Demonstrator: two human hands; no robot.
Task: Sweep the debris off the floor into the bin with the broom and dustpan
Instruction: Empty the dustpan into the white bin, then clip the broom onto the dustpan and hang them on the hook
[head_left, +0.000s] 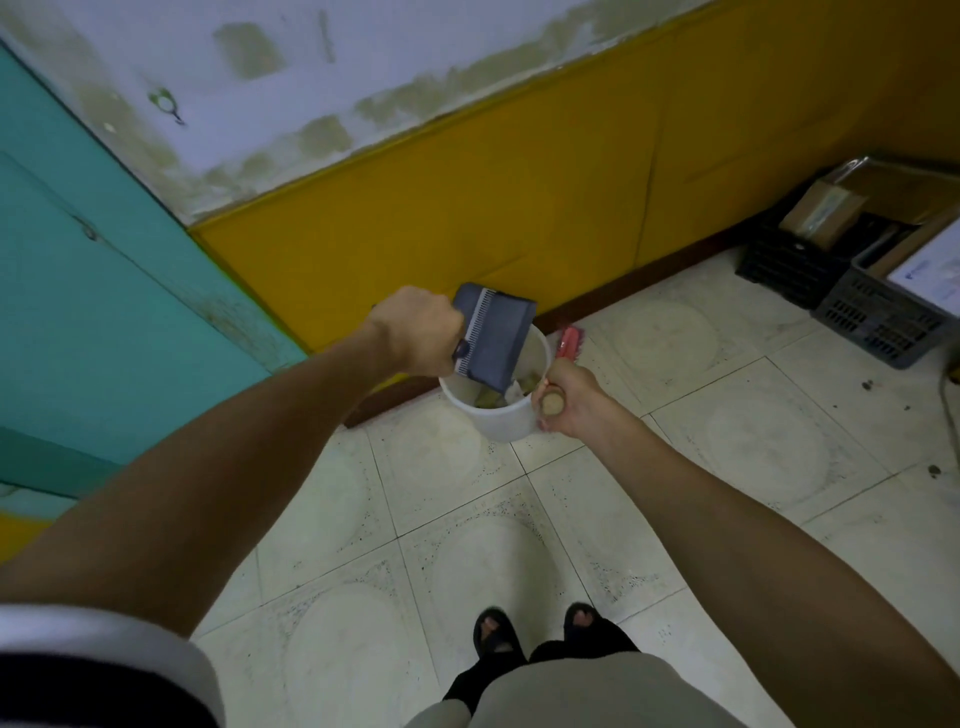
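At centre frame, above a pale tiled floor (467, 545), a white bin (501, 418) stands against the yellow wall. The left hand (415, 330) is clenched around the handle of a dark dustpan (496, 332) tipped over the bin (debris (488, 397) inside); the right hand (569, 397) grips the broom (551, 404), its red head (569, 340) behind the bin.

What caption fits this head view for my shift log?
Left hand tips the dark dustpan over the white bin while the right hand holds the broom handle.
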